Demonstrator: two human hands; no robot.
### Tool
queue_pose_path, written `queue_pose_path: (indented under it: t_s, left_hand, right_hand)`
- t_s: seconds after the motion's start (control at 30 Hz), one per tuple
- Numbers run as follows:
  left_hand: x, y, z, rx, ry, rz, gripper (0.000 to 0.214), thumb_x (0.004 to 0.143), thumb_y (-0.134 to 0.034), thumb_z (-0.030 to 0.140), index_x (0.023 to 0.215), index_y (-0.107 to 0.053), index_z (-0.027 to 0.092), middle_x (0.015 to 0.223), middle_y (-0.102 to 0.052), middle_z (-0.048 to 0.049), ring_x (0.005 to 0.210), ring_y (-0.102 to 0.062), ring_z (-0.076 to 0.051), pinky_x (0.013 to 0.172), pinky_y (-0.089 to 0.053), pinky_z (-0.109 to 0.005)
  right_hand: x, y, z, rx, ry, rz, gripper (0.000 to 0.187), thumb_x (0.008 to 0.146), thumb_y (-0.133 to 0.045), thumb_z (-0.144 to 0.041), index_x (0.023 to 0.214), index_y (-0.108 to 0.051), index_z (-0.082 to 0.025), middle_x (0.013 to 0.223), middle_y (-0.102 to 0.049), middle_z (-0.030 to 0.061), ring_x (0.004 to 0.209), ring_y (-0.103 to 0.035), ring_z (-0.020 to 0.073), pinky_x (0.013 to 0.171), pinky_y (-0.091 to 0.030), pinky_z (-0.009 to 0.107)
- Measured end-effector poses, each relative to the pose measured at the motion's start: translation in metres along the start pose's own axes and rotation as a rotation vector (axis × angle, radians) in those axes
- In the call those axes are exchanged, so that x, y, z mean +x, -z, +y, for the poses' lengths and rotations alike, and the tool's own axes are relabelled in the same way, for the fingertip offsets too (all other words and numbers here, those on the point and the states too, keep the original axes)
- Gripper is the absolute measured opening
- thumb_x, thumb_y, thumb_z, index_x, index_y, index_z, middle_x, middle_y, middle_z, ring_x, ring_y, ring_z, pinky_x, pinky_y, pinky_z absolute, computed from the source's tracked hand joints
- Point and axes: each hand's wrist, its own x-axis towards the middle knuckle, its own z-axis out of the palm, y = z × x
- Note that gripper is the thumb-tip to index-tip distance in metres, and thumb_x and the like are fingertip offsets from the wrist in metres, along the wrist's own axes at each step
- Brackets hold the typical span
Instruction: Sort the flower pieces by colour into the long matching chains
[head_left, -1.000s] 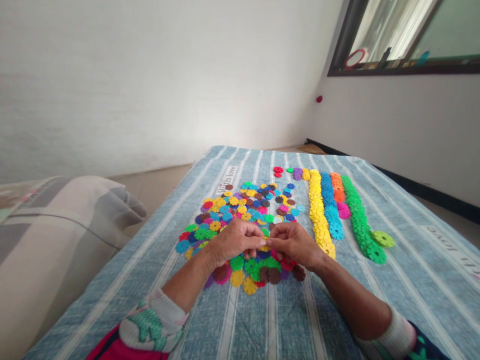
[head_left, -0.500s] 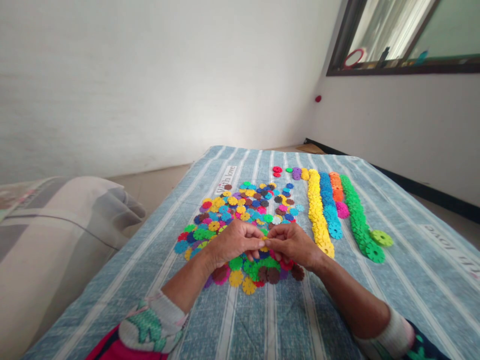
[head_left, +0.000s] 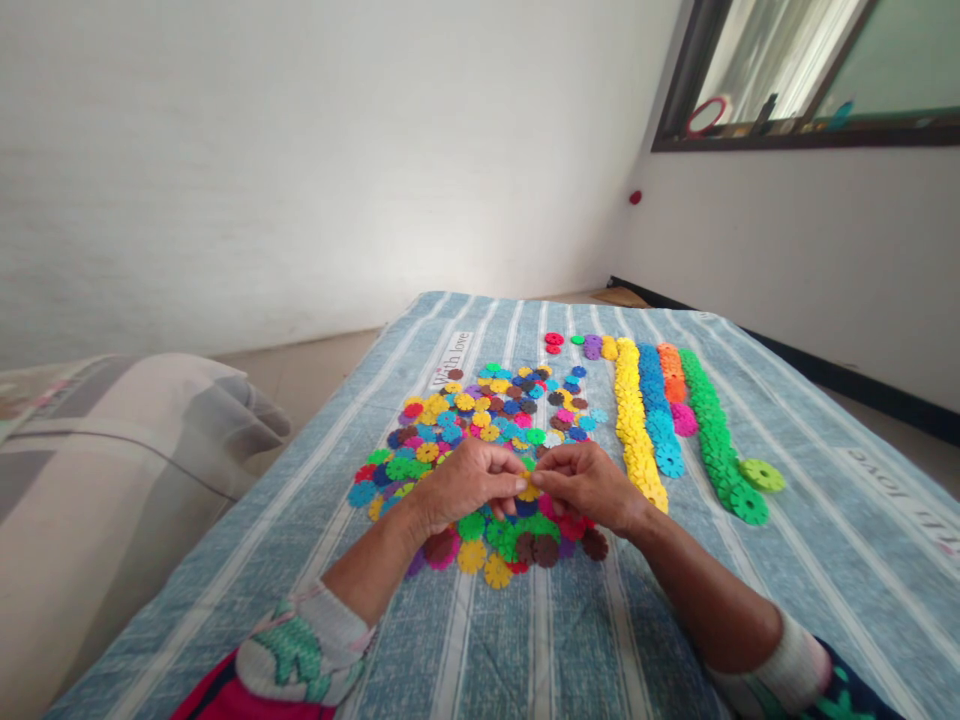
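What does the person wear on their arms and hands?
Both hands, the left hand and right hand, are bare: no gloves, rings or watch show. The left sleeve is pale knit with a green pattern over pink-red; the right sleeve has a pale cuff on dark blue with green.
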Motion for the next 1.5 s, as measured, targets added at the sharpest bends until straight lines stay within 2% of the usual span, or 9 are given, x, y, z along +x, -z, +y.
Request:
queue_pose_path:
  t_s: [0.1,0.2,0.4,0.47,0.63,0.93,1.13,1.33,1.5]
  left_hand:
    - [0.0,0.0,0.0,-0.006,0.006,0.041,0.012,0.073,-0.063,0.024,0.075,-0.067,0.013,0.054,-0.064,0.0008,0.049,-0.058,-0.009,0.051,-0.047,-0.02]
    - [0.0,-0.001,0.001,-0.025,0.0,0.073,0.012,0.072,-0.064,0.024,0.074,-0.066,0.013,0.053,-0.063,0.0008,0.049,-0.057,-0.009,0.05,-0.045,-0.02]
    - [0.0,-0.001,0.001,-0.023,-0.001,0.071,0.012,0.071,-0.064,0.025,0.073,-0.066,0.013,0.052,-0.063,0.0014,0.049,-0.056,-0.01,0.05,-0.044,-0.021]
    - [0.0,-0.001,0.002,-0.012,0.005,0.067,0.011,0.072,-0.063,0.024,0.073,-0.066,0.013,0.052,-0.063,0.0016,0.05,-0.057,-0.011,0.051,-0.045,-0.022]
    - [-0.001,-0.002,0.004,0.011,0.009,0.065,0.012,0.073,-0.062,0.024,0.073,-0.066,0.013,0.052,-0.063,0.0018,0.051,-0.056,-0.011,0.052,-0.044,-0.022]
    - [0.001,-0.002,0.0,0.014,-0.008,0.065,0.013,0.072,-0.063,0.026,0.074,-0.067,0.014,0.053,-0.062,0.0017,0.049,-0.057,-0.009,0.049,-0.044,-0.019]
    - [0.002,-0.001,-0.003,0.009,-0.017,0.062,0.012,0.072,-0.063,0.025,0.073,-0.065,0.013,0.052,-0.062,0.0016,0.048,-0.057,-0.009,0.048,-0.044,-0.019]
    - [0.002,-0.002,-0.002,0.021,-0.013,0.064,0.013,0.071,-0.063,0.026,0.073,-0.065,0.014,0.052,-0.061,0.0025,0.048,-0.057,-0.009,0.048,-0.044,-0.019]
    - [0.002,-0.002,-0.001,0.038,-0.004,0.058,0.013,0.071,-0.062,0.027,0.072,-0.065,0.014,0.052,-0.062,0.002,0.048,-0.057,-0.009,0.049,-0.044,-0.02]
  right_hand:
    - [0.001,0.005,0.0,-0.32,0.057,0.176,0.024,0.085,-0.055,-0.034,0.076,-0.067,-0.017,0.05,-0.055,-0.0024,0.045,-0.05,0.0101,0.044,-0.033,0.02]
    - [0.0,0.007,-0.002,-0.705,0.042,0.301,0.025,0.087,-0.052,-0.033,0.089,-0.073,-0.021,0.069,-0.068,0.0038,0.067,-0.063,0.0175,0.059,-0.041,0.025]
    - [-0.005,-0.001,-0.009,-1.041,-0.042,0.19,0.039,0.09,-0.047,-0.035,0.128,-0.056,-0.029,0.096,-0.073,0.0094,0.089,-0.067,0.0245,0.073,-0.045,0.031]
    - [-0.006,-0.004,-0.012,-1.075,-0.043,0.152,0.038,0.092,-0.044,-0.037,0.125,-0.058,-0.026,0.094,-0.072,0.0111,0.087,-0.068,0.0253,0.07,-0.045,0.031]
    - [-0.007,-0.006,-0.014,-1.071,0.004,0.086,0.026,0.091,-0.044,-0.031,0.095,-0.068,-0.021,0.088,-0.072,0.0094,0.082,-0.068,0.0232,0.066,-0.042,0.027]
    - [-0.006,-0.006,-0.012,-1.007,0.066,0.003,0.02,0.088,-0.05,-0.03,0.089,-0.07,-0.024,0.082,-0.072,0.0026,0.072,-0.065,0.0162,0.058,-0.036,0.022]
    - [-0.007,0.0,-0.012,-1.07,-0.04,0.184,0.034,0.093,-0.044,-0.033,0.122,-0.06,-0.028,0.095,-0.072,0.0085,0.089,-0.067,0.023,0.071,-0.044,0.029]
    - [-0.005,0.0,-0.008,-1.091,-0.054,0.136,0.044,0.09,-0.049,-0.034,0.134,-0.049,-0.029,0.103,-0.07,0.0093,0.095,-0.066,0.0246,0.076,-0.047,0.033]
    - [-0.004,0.0,-0.006,-1.063,-0.034,0.12,0.043,0.09,-0.048,-0.033,0.132,-0.051,-0.026,0.101,-0.071,0.0081,0.094,-0.066,0.0237,0.076,-0.046,0.031]
